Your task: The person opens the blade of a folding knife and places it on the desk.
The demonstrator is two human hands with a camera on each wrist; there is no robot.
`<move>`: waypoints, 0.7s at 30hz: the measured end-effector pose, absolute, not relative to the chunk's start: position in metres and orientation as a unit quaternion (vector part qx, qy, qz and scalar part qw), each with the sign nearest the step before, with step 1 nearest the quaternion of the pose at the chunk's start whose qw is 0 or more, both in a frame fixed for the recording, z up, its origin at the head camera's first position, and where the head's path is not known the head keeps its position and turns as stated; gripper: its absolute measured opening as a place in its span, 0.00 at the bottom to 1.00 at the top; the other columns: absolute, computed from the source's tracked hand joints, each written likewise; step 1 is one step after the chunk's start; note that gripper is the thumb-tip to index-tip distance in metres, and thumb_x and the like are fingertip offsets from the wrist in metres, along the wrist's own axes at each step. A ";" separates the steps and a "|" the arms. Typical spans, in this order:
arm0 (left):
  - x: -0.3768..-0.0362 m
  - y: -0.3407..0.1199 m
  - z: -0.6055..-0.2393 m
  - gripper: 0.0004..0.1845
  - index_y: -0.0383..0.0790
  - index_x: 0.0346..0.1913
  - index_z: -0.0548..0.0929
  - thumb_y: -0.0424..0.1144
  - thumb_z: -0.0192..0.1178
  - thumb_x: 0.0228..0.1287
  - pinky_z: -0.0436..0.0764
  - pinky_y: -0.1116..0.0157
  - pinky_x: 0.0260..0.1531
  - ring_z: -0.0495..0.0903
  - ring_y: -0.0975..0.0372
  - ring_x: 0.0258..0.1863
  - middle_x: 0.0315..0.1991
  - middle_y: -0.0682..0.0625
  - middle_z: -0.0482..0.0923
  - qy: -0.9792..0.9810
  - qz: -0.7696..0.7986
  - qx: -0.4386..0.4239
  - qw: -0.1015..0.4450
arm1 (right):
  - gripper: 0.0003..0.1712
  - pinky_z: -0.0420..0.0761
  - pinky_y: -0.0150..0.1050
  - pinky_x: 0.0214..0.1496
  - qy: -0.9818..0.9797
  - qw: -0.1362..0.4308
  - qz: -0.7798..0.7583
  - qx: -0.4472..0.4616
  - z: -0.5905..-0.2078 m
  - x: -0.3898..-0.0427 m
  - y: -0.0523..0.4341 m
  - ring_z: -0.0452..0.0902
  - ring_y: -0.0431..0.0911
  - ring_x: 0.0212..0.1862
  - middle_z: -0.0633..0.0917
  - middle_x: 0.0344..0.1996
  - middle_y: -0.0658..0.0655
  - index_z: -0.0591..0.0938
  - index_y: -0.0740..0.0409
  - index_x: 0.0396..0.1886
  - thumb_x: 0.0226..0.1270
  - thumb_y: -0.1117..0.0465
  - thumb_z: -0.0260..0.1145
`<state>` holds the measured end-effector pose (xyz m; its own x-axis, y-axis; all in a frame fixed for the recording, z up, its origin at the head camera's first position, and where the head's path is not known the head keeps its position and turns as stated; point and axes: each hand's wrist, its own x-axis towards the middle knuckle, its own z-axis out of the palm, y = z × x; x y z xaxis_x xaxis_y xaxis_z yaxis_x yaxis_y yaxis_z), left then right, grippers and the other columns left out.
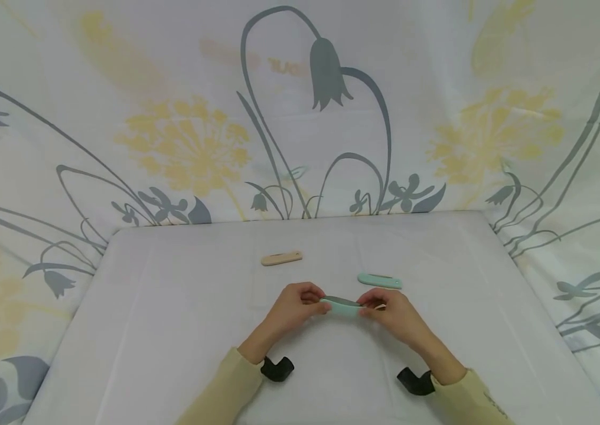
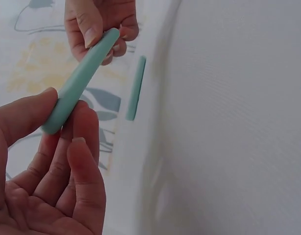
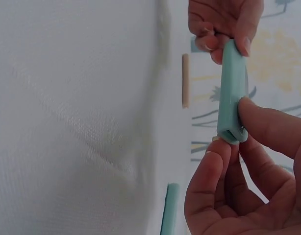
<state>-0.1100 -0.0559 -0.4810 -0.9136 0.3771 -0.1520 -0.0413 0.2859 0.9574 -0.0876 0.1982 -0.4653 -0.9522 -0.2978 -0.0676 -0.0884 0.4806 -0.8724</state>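
Soft, diffuse light, faint shadows on the white table (image 1: 172,319), darker, greyer wrist views.

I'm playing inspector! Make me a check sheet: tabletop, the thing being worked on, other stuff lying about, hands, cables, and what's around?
Surface: white tabletop, faint creases.
Job's thing: held green piece, slim, grey strip along its upper edge; perhaps a folding knife.
Clutter: second green piece lies just beyond the right hand; tan piece lies farther back, to the left.
Hands: the left hand pinches one end of the held piece, the right hand the other.
Cables: nothing seen.
Surroundings: flower-print cloth behind and at both sides.
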 end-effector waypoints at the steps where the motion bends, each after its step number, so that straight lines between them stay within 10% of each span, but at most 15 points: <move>1: -0.109 -0.057 -0.481 0.12 0.38 0.41 0.84 0.41 0.72 0.59 0.78 0.66 0.33 0.82 0.63 0.31 0.32 0.53 0.85 0.779 0.592 0.105 0.178 | 0.10 0.80 0.36 0.41 0.852 0.108 -0.499 -0.113 -0.465 -0.087 0.197 0.79 0.44 0.38 0.85 0.34 0.51 0.86 0.61 0.42 0.63 0.61 0.73; 14: -0.094 -0.069 -0.484 0.11 0.35 0.40 0.85 0.39 0.72 0.59 0.78 0.65 0.31 0.83 0.60 0.30 0.30 0.51 0.85 0.778 0.597 0.096 0.170 | 0.14 0.79 0.38 0.38 0.835 0.153 -0.517 -0.107 -0.466 -0.087 0.171 0.80 0.46 0.41 0.87 0.42 0.51 0.88 0.56 0.45 0.68 0.51 0.69; 21: -0.079 -0.068 -0.446 0.08 0.30 0.39 0.84 0.31 0.69 0.60 0.74 0.69 0.28 0.83 0.40 0.35 0.30 0.45 0.85 0.757 0.624 0.099 0.167 | 0.13 0.78 0.36 0.37 0.836 0.152 -0.514 -0.116 -0.470 -0.086 0.161 0.78 0.46 0.38 0.87 0.38 0.49 0.89 0.55 0.42 0.68 0.51 0.70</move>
